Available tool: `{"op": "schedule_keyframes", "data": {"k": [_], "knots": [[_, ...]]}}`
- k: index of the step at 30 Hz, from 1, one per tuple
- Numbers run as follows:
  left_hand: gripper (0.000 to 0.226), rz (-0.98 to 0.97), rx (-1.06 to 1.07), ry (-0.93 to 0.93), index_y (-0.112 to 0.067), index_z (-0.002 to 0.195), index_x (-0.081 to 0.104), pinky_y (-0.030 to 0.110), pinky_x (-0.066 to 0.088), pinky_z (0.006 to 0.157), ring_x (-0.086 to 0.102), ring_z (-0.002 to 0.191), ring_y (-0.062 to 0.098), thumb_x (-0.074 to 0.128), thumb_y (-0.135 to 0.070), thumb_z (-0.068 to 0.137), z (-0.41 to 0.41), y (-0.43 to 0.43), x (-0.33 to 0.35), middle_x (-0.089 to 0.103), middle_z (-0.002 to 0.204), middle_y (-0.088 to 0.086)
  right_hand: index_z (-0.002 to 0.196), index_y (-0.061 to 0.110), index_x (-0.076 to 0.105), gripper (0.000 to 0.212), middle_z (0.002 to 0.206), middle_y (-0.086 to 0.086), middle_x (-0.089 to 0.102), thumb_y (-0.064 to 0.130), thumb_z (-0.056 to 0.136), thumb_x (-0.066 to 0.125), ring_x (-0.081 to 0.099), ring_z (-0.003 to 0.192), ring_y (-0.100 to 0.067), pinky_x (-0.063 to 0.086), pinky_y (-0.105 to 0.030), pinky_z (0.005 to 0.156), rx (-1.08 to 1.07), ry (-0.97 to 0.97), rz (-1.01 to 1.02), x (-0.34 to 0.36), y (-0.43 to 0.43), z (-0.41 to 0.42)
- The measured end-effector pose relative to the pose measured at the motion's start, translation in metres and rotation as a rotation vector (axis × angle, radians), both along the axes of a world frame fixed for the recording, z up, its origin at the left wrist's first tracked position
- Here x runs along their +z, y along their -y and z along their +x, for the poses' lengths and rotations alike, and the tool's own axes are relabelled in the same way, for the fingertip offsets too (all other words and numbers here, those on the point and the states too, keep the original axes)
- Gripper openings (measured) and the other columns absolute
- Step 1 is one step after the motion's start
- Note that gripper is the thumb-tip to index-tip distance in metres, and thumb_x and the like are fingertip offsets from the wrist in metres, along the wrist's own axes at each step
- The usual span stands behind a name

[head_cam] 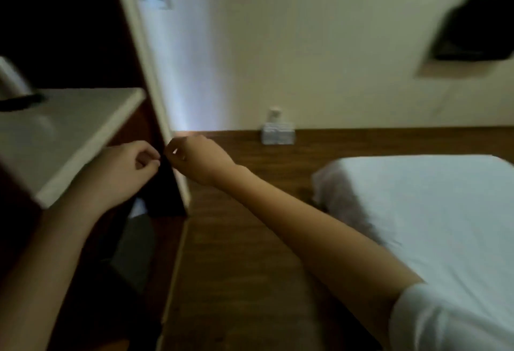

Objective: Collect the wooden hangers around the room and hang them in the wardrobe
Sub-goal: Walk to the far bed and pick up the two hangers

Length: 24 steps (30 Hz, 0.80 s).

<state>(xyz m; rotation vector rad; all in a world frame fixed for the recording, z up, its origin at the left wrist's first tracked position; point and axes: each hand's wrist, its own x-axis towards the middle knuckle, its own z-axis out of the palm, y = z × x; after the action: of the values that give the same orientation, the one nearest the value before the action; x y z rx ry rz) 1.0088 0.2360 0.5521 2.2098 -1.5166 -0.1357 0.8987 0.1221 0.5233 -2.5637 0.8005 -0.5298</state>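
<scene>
Wooden hangers do not show anywhere in this blurry, dim view, so I cannot tell where they are. The left hand (125,168) and the right hand (199,157) are held out in front, close together, with their fingertips almost meeting. Both hands have the fingers curled in, like a pinch. Something dark (167,183) hangs down just under where the fingertips meet, but it is too dark to tell what it is, or if the hands are really holding it. The right arm has a white sleeve (445,320) near the bottom corner. On the left is a bench (69,139) with a pale top, and the left hand is just in front of its edge. A dark thing (22,100) lies on the far side of the bench top. Behind the hands stands a white door frame (150,72), and to its left it is all dark. The floor (250,239) is brown wood. A bed (431,211) with a white sheet is on the right, well apart from the hands. By the far wall, a small pale box (278,134) sits on the floor under a white plug. A black thing (478,27) hangs high on the wall at the right.
</scene>
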Motion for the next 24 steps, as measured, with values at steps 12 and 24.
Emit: {"op": "schedule_keyframes", "data": {"k": [12, 24], "knots": [[0.02, 0.113, -0.625, 0.08, -0.025, 0.111, 0.063, 0.037, 0.05, 0.077, 0.061, 0.092, 0.02, 0.054, -0.027, 0.093, -0.242, 0.134, -0.034, 0.066, 0.11, 0.002, 0.113, 0.019, 0.064, 0.021, 0.104, -0.002, 0.069, 0.023, 0.094, 0.054, 0.064, 0.086, -0.016, 0.055, -0.033, 0.078, -0.66, -0.063, 0.116, -0.036, 0.03, -0.277], [0.022, 0.155, -1.656, 0.081, -0.021, 0.108, 0.064, 0.034, 0.05, 0.081, 0.063, 0.097, 0.021, 0.055, -0.032, 0.092, -0.531, 0.027, -0.105, 0.069, 0.107, 0.0, 0.117, 0.019, 0.065, 0.029, 0.111, -0.005, 0.07, 0.028, 0.095, 0.048, 0.065, 0.098, -0.024, 0.053, -0.038, 0.083, -1.812, -0.052, 0.275, -0.092, -0.221, -0.497]]}}
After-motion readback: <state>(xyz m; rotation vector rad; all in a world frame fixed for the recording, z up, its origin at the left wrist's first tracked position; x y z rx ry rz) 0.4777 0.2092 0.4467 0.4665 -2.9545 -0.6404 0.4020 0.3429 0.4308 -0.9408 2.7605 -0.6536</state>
